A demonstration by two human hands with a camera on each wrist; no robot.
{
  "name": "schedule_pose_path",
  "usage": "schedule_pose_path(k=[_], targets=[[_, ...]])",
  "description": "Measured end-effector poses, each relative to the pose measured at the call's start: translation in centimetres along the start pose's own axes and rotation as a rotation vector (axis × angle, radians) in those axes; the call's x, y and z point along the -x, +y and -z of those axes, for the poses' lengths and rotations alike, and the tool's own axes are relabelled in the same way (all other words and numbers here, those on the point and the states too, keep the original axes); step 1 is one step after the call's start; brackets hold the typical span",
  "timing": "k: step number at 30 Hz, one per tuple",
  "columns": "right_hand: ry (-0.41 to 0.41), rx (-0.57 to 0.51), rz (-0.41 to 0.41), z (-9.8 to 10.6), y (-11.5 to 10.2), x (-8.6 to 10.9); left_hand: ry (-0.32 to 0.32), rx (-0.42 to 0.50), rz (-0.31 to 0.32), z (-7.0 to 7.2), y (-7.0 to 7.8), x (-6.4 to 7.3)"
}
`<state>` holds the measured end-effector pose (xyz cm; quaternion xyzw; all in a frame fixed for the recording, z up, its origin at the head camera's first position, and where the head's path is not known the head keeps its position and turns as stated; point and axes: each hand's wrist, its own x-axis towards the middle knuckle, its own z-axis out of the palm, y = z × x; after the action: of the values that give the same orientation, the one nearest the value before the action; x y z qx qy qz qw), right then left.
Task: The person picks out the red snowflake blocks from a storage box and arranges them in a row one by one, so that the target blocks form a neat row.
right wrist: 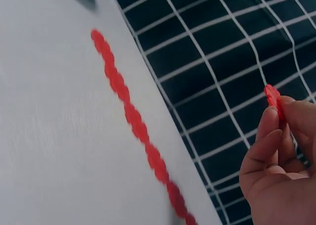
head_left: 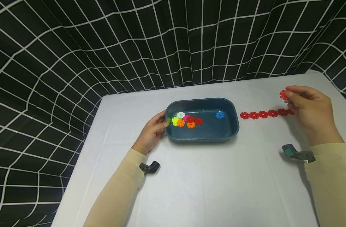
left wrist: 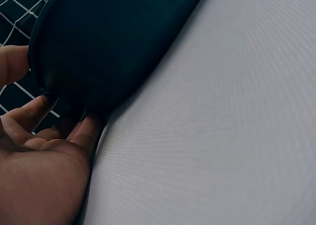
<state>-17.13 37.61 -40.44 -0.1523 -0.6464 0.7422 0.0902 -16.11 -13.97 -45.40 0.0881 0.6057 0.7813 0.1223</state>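
My right hand (head_left: 312, 110) pinches a red notched plastic disc (head_left: 283, 94) between thumb and fingers, raised above the table. In the right wrist view the disc (right wrist: 272, 99) appears nearly edge-on at the fingertips. Below lies a row of red discs (head_left: 263, 114) on the white cloth, its right end partly hidden by this hand. At the left end of a dark blue plastic basin (head_left: 201, 140), my left hand (head_left: 151, 132) grips the wall, thumb at the rim and fingers outside. In the left wrist view, fingertips (left wrist: 89, 129) touch the basin's outer side (left wrist: 113, 42).
Inside the basin, several notched discs sit towards the left: white (head_left: 181, 114), yellow (head_left: 175, 121), orange (head_left: 191, 125), pink and red (head_left: 199, 121). A blue disc (head_left: 219, 114) lies apart on the right. A dark gridded curtain (head_left: 173, 41) hangs behind the white-covered table (head_left: 218, 183).
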Motion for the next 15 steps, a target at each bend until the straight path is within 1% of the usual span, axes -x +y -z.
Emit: schedule_pose_path(k=[2, 4, 10, 14, 15], targets=[[0.029, 0.044, -0.008, 0.6, 0.2, -0.2, -0.001, 0.000, -0.001, 0.0, 0.0, 0.0], [0.048, 0.062, -0.011, 1.1, 0.4, -0.3, -0.002, 0.001, -0.001, 0.0, -0.1, 0.0], [0.094, 0.002, -0.019, 2.3, 0.9, -0.8, 0.000, 0.001, 0.001, 0.0, 0.0, 0.0], [0.125, 0.010, -0.019, 3.2, 1.2, -1.1, 0.000, 0.004, 0.002, 0.0, 0.0, 0.0], [0.136, -0.005, -0.019, 3.5, 1.4, -1.2, 0.001, 0.004, 0.002, 0.0, 0.0, 0.0]])
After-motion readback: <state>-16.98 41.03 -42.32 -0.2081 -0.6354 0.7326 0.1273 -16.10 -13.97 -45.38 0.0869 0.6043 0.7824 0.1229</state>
